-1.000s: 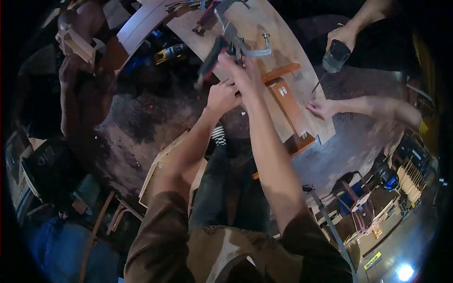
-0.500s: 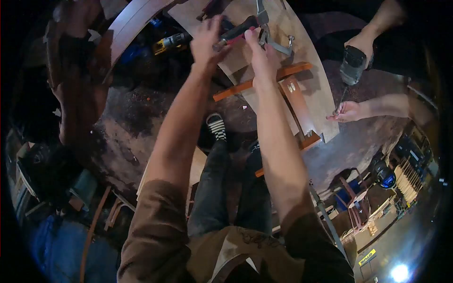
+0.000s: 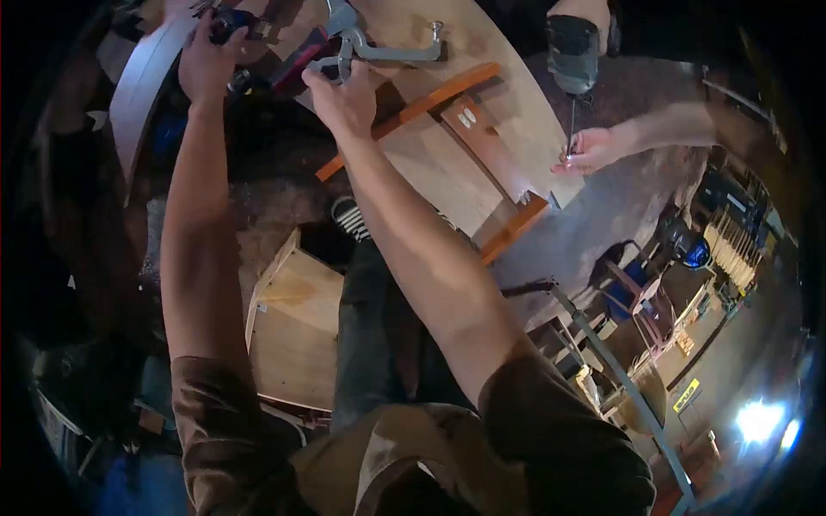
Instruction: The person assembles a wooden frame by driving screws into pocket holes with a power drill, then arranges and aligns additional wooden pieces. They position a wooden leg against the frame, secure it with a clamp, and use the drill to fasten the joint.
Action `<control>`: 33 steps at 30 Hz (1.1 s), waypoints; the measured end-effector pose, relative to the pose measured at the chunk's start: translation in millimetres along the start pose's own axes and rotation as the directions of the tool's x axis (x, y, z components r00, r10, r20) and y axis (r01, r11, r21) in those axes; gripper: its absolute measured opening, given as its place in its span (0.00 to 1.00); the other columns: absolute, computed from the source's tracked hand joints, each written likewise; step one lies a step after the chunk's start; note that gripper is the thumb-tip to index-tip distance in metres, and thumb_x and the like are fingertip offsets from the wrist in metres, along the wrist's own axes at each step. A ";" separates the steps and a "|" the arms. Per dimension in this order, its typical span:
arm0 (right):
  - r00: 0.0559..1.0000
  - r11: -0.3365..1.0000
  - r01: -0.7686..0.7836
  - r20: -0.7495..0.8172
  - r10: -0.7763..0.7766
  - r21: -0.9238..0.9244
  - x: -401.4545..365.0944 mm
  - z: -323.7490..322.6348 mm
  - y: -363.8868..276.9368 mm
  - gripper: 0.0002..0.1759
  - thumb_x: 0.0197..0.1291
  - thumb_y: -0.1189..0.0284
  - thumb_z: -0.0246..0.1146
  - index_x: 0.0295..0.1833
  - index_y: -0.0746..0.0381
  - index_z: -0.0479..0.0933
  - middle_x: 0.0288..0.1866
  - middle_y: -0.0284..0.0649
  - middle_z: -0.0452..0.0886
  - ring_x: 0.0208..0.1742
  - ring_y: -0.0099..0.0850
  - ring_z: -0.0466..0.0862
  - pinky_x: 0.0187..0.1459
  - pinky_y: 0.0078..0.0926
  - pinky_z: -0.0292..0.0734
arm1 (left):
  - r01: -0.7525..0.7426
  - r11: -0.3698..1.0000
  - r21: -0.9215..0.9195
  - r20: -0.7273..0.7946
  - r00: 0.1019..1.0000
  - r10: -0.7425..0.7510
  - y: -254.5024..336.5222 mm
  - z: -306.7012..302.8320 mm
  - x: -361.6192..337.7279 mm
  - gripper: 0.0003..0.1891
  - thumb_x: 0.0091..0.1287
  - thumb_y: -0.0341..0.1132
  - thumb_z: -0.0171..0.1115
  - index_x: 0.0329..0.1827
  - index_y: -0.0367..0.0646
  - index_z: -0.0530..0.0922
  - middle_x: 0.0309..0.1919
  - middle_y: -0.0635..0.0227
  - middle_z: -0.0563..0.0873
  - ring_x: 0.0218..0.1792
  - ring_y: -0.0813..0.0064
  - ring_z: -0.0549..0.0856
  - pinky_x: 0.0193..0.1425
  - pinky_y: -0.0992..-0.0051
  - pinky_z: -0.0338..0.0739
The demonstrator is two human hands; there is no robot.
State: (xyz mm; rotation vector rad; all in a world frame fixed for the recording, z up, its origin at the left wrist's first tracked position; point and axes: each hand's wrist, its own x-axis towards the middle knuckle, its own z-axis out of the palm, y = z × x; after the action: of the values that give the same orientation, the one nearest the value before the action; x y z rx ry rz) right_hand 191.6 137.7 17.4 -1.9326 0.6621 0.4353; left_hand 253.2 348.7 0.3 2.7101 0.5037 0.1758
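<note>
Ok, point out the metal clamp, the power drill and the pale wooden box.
Metal clamp (image 3: 397, 53), head view: its silver arm.
Power drill (image 3: 574, 67), head view: its body.
Pale wooden box (image 3: 297, 374), head view: lower panel.

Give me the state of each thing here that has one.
Clamp: in the right hand, jaws apart.
Left hand: by a dark tool, grip unclear.
Orange wooden strip: lying across the pale board, one end past its edge.
Co-worker's drill: held, bit pointing down; whether it is running, I cannot tell.
Bright lamp: lit.
</note>
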 end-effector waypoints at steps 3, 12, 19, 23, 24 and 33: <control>0.922 0.924 0.335 -0.136 -0.362 -0.186 -7.3 -7.5 12.5 0.37 0.52 0.56 0.75 0.64 0.65 0.74 0.60 0.55 0.78 0.59 0.53 0.81 0.61 0.44 0.76 | -0.053 0.996 -0.077 -0.401 0.916 0.017 -12.6 23.2 -20.6 0.31 0.60 0.54 0.71 0.63 0.49 0.80 0.56 0.57 0.85 0.57 0.50 0.83 0.61 0.57 0.78; 0.746 0.992 0.117 -0.655 -0.121 -0.051 -110.8 -257.6 223.5 0.10 0.65 0.71 0.67 0.47 0.66 0.84 0.46 0.40 0.85 0.47 0.29 0.83 0.48 0.28 0.78 | -0.350 0.832 -0.431 -0.199 0.936 0.291 152.2 21.8 -204.6 0.18 0.57 0.35 0.74 0.51 0.46 0.85 0.48 0.62 0.86 0.49 0.59 0.84 0.52 0.62 0.78; 0.878 0.844 -0.232 -0.270 0.395 0.483 -75.6 -393.2 284.0 0.22 0.73 0.62 0.58 0.68 0.58 0.74 0.60 0.37 0.81 0.57 0.35 0.79 0.57 0.41 0.73 | -0.424 0.795 -0.434 -0.175 0.905 0.387 218.5 82.6 -266.3 0.20 0.60 0.36 0.69 0.57 0.48 0.82 0.54 0.66 0.84 0.54 0.59 0.82 0.58 0.60 0.77; 0.956 0.810 -0.267 0.035 0.292 0.522 -60.4 -394.2 294.5 0.22 0.76 0.58 0.56 0.70 0.55 0.72 0.66 0.35 0.77 0.62 0.35 0.76 0.61 0.42 0.70 | -0.434 0.845 -0.312 -0.099 0.900 0.425 221.7 110.4 -295.8 0.25 0.63 0.38 0.66 0.64 0.46 0.78 0.65 0.65 0.78 0.64 0.60 0.77 0.69 0.59 0.72; 0.956 0.815 -0.269 0.043 0.289 0.513 -59.8 -392.9 291.6 0.22 0.76 0.58 0.56 0.70 0.55 0.72 0.66 0.35 0.77 0.62 0.35 0.76 0.61 0.42 0.70 | -0.471 0.843 -0.260 -0.111 0.882 0.458 220.9 114.0 -300.9 0.26 0.64 0.39 0.65 0.66 0.46 0.77 0.68 0.64 0.76 0.66 0.61 0.76 0.71 0.60 0.70; 0.956 0.865 -0.290 0.089 0.278 0.409 -60.0 -395.9 298.0 0.20 0.78 0.60 0.53 0.70 0.55 0.70 0.64 0.35 0.76 0.64 0.35 0.73 0.63 0.50 0.70 | -0.286 0.817 -0.501 0.058 0.931 0.361 266.7 90.3 -418.7 0.24 0.60 0.49 0.70 0.55 0.46 0.80 0.52 0.60 0.81 0.55 0.54 0.79 0.59 0.58 0.75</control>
State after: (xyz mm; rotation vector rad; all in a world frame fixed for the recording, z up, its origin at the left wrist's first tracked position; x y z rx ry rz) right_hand -35.0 -307.0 11.5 -1.4236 0.9467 0.4575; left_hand -32.6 -67.2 -2.2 2.2619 -0.0597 0.1589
